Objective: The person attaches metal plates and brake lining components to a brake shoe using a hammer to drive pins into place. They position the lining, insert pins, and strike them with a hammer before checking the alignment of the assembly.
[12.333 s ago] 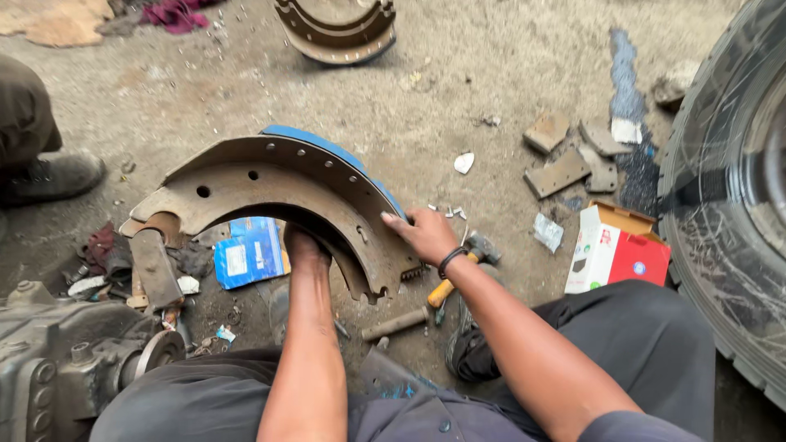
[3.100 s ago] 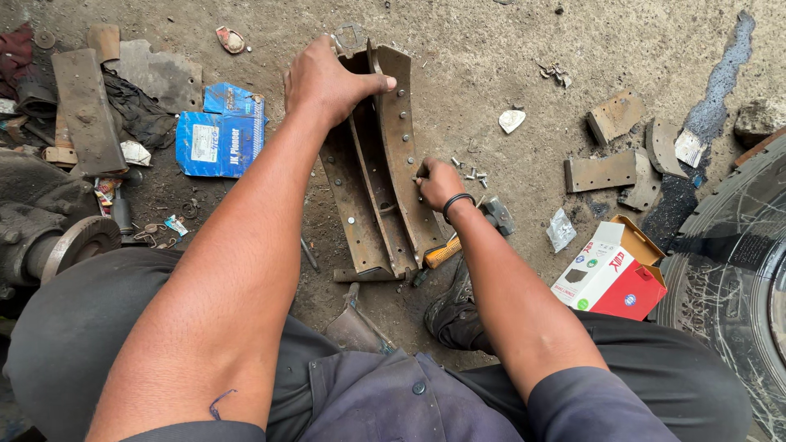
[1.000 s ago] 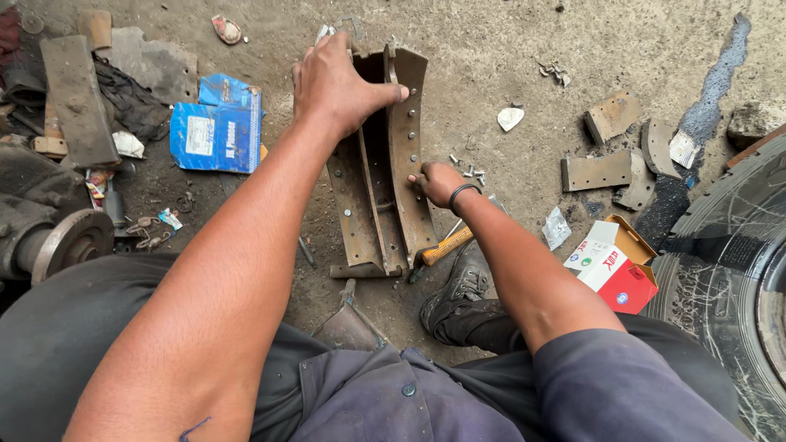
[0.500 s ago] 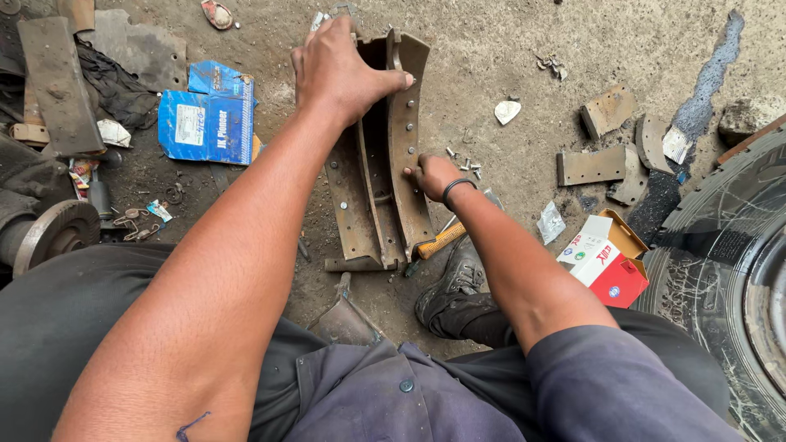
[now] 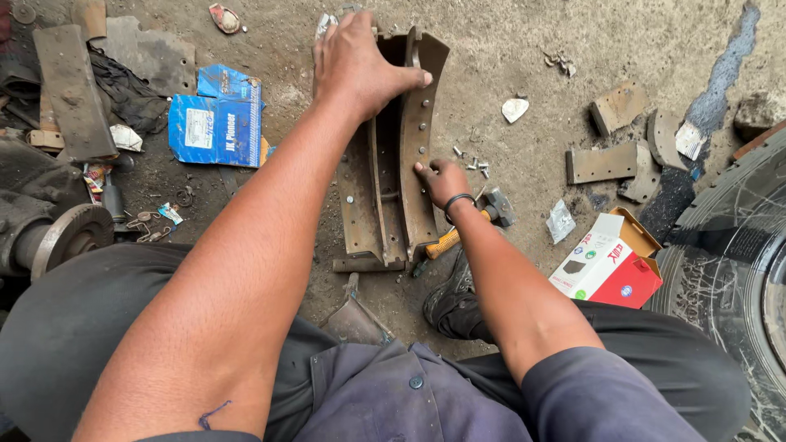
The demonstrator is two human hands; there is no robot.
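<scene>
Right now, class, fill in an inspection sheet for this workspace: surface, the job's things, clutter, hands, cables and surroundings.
Surface: dusty concrete floor, gritty.
Job's things: rusty brake shoe standing on edge; hammer with orange handle lying beside it.
Clutter: blue packet, red and white box, lining pieces, small rivets, metal plate.
Hands: left hand grips the shoe's top; right hand, fingers on the shoe's right flange.
Cables: nothing seen.
Surroundings: tyre at right, wheel hub at left.
</scene>
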